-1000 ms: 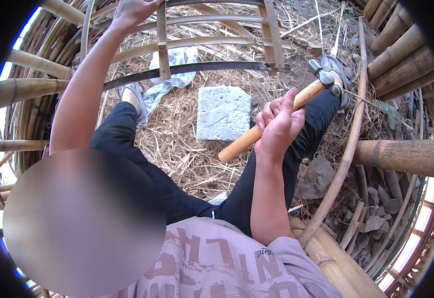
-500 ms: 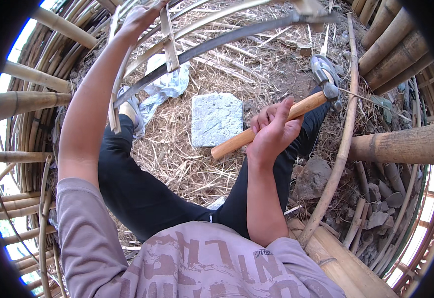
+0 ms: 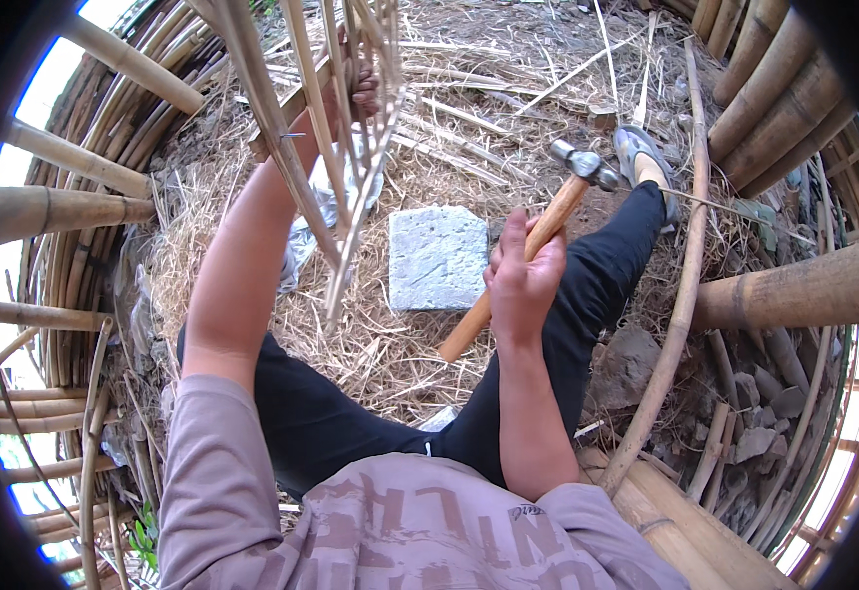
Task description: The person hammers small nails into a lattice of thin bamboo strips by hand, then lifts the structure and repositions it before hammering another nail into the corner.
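My left hand [image 3: 359, 88] is raised at the far left with its fingers closed around a lattice of split bamboo strips [image 3: 274, 123]. The lattice is tilted on edge, and its strips hide part of the hand and forearm. A thin nail-like point juts from one strip. In my right hand [image 3: 528, 280] is a hammer [image 3: 569, 197], gripped around its wooden handle, with the metal head pointing up and away from me. On the ground between my legs lies a pale, rough square stone block [image 3: 437, 258]; the hammer is just to its right, above the ground.
Straw and bamboo splinters litter the ground. A crumpled clear plastic bag [image 3: 297, 251] lies left of the block. A long curved bamboo pole [image 3: 687, 256] runs along the right, with thick bamboo [image 3: 793, 285] and broken rocks [image 3: 626, 369] beyond. Bamboo walls surround me.
The bamboo lattice has swung from lying broadside to standing on edge, and my left hand has come nearer and rightward. The hammer has shifted left and points more steeply away.
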Demonstrator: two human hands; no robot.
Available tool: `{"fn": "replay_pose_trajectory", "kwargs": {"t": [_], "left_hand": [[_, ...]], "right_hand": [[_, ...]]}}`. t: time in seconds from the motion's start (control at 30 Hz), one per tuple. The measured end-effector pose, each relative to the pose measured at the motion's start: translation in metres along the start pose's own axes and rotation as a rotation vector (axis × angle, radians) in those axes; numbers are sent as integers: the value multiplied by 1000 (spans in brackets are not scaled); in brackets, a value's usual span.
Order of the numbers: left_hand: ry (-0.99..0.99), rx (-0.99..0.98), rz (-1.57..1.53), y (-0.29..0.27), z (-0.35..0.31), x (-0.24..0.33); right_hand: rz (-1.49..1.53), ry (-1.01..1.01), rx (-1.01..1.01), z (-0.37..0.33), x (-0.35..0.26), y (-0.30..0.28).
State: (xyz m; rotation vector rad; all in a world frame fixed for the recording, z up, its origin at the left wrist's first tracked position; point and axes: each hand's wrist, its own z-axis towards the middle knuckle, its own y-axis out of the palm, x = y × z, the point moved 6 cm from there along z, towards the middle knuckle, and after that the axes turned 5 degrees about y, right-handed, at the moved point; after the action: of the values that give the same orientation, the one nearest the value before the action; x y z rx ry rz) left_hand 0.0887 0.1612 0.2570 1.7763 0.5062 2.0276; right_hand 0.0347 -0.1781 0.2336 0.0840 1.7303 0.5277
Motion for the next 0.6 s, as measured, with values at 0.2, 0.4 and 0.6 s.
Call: {"fn": "replay_pose_trajectory", "kwargs": {"t": [0.2,0.4,0.6], "left_hand": [[85,-96,-376,18,-4,-60],[178,-80,-619,41,-13,-119],[152,19,-815,47,-11,-186]], "right_hand": [[-449,-148,75,-6,18,-3],[-631,-213,-110,-23,15,13],[-808,-134,-294,-35,37,17]]}}
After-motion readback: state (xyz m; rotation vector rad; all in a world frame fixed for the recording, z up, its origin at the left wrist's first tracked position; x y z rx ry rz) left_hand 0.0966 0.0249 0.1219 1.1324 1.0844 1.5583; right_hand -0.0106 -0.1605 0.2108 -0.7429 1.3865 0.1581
